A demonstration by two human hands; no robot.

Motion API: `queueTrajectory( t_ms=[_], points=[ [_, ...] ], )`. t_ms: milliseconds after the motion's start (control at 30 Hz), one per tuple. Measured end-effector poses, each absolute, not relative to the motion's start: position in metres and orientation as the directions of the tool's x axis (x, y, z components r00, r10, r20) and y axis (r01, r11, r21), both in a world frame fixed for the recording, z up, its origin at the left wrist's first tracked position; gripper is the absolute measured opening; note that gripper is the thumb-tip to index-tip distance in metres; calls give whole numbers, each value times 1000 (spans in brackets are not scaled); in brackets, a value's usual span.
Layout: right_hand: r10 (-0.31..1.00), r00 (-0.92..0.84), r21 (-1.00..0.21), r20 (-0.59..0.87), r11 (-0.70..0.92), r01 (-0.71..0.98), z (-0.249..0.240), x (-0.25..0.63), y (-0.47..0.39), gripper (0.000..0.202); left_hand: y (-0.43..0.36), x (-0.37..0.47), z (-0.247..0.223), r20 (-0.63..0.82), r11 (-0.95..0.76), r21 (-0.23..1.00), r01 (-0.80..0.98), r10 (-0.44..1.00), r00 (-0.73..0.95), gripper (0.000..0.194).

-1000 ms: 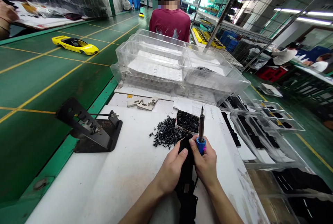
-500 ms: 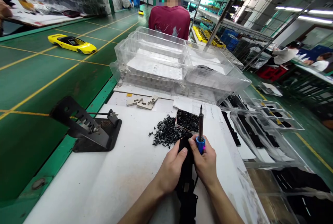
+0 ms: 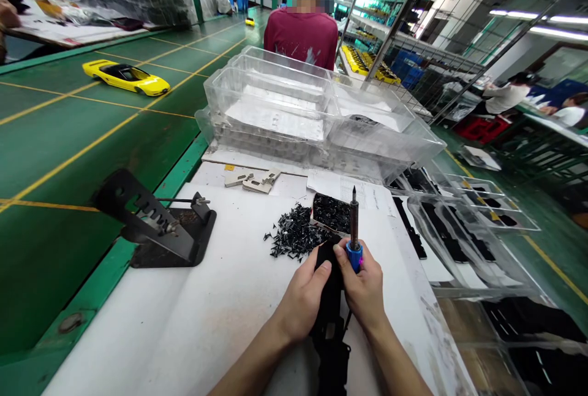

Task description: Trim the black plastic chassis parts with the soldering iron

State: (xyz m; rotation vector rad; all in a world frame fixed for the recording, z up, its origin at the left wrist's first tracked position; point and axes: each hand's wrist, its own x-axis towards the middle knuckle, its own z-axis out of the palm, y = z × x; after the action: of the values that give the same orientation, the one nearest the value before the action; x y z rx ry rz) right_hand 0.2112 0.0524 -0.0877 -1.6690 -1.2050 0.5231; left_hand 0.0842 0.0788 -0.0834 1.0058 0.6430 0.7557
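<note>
Head view. The left hand (image 3: 303,301) is closed around a long black plastic part (image 3: 329,316) that lies on the white bench top (image 3: 220,298), thumb pressed on its upper face. The right hand (image 3: 362,289) pinches the blue collar of a soldering iron (image 3: 354,230), tip pointing up and away, while its lower fingers rest against the same part. The part runs from between the two hands back toward the person.

Just beyond the hands: a loose heap of small black pins (image 3: 294,238) and a shallow tray of the same pins (image 3: 331,212). Black iron stand (image 3: 156,224) sits well to the left, by the green conveyor (image 3: 82,138), which carries a yellow toy car (image 3: 126,77). Stacked clear plastic trays (image 3: 312,120) stand at the bench's far end.

Judgement: the part looks light, stiff and smooth, best gripped along its sides. The iron should be held only at the collar or handle.
</note>
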Motion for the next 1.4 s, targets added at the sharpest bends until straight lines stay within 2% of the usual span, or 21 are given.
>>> queueTrajectory(
  t_ms=[367,533,833,1033,1200,1233,1300,1400],
  points=[
    [881,394,-843,262,10,538,-90,212,50,17,82,83,-80,-112,287,934,-212,799,591,42],
    [893,314,-799,322,79,596,-99,216,49,13,83,84,-84,-118,197,975,-103,852,510,32],
    [912,229,-762,341,125,635,-104,219,48,11,82,81,-83,-122,147,989,-25,893,434,31],
    [913,253,-775,320,98,625,-101,214,49,14,82,81,-85,-161,180,984,-9,900,406,33],
    [870,363,-798,334,56,600,-90,219,50,16,87,78,-87,-256,323,942,-88,865,431,34],
    [853,420,-831,311,30,555,-86,222,50,18,89,77,-86,-284,369,923,-109,845,453,34],
    [851,498,-928,166,-35,370,-78,229,51,25,92,74,-84,-335,463,875,-142,791,512,34],
    [906,413,-990,-87,-126,68,-73,234,53,38,95,73,-80,-377,561,814,-154,710,594,34]
  ],
)
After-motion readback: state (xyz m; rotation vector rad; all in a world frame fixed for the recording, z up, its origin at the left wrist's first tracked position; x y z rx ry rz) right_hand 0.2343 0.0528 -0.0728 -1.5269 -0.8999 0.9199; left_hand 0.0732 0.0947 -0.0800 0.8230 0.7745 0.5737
